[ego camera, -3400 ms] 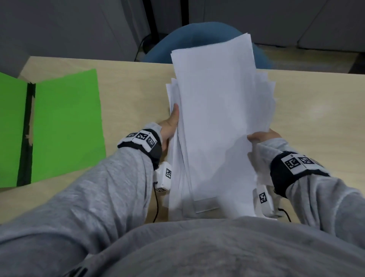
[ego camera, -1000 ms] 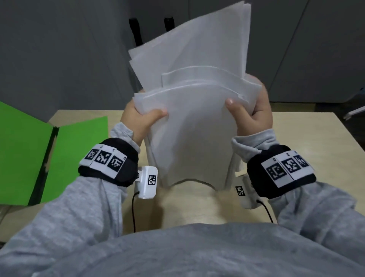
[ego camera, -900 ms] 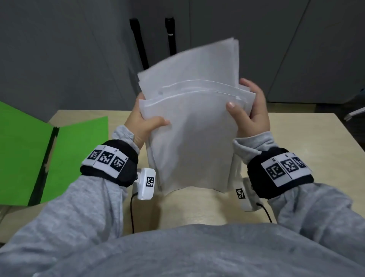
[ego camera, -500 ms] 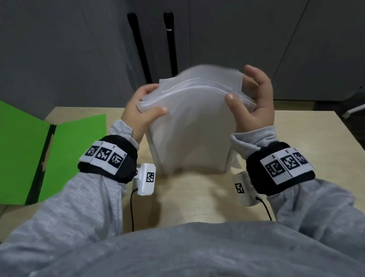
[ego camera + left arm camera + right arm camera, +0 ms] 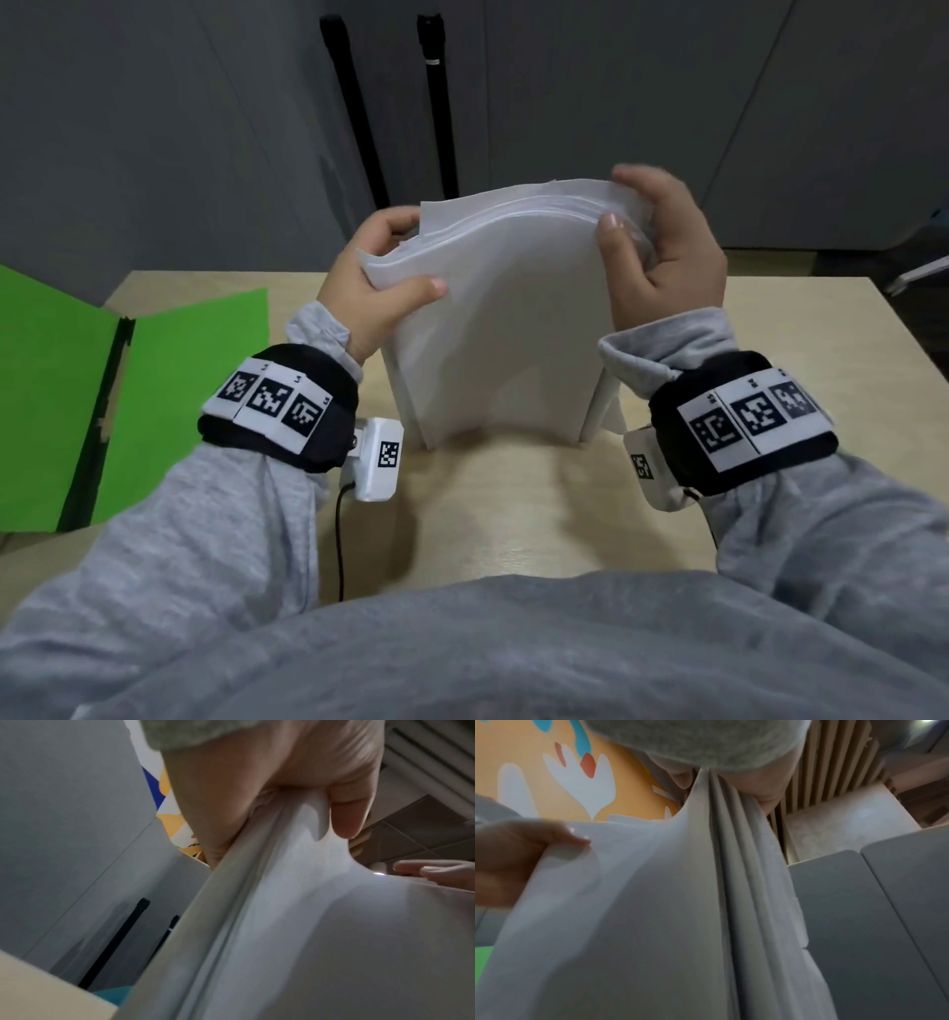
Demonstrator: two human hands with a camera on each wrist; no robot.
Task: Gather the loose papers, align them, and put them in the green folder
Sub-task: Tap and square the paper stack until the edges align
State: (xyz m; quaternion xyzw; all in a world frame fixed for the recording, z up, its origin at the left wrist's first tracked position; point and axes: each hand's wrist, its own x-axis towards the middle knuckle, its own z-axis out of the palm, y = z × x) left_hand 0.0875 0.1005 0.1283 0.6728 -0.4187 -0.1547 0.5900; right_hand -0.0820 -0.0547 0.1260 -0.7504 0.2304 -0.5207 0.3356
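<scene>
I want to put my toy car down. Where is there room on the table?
Bare wood shows right of the right hand, out to the table edge, and between the paper stack and the person's body. The left is crowded: the open green folder lies there, beside the left hand.

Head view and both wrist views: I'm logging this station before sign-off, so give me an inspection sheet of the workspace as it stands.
Surface: light wooden table, bare in front of the person.
Job's things: stack of white papers held upright, bottom edge on the table, top edges nearly level but a few sheets offset; green folder lies open at the left, no papers in it.
Clutter: nothing seen.
Grippers: left hand grips the stack's left side, thumb in front; right hand grips its right side, fingers over the top corner.
Cables: black cable hangs from the left wrist camera; another by the right one.
Surroundings: grey panels, two black poles behind the table.
</scene>
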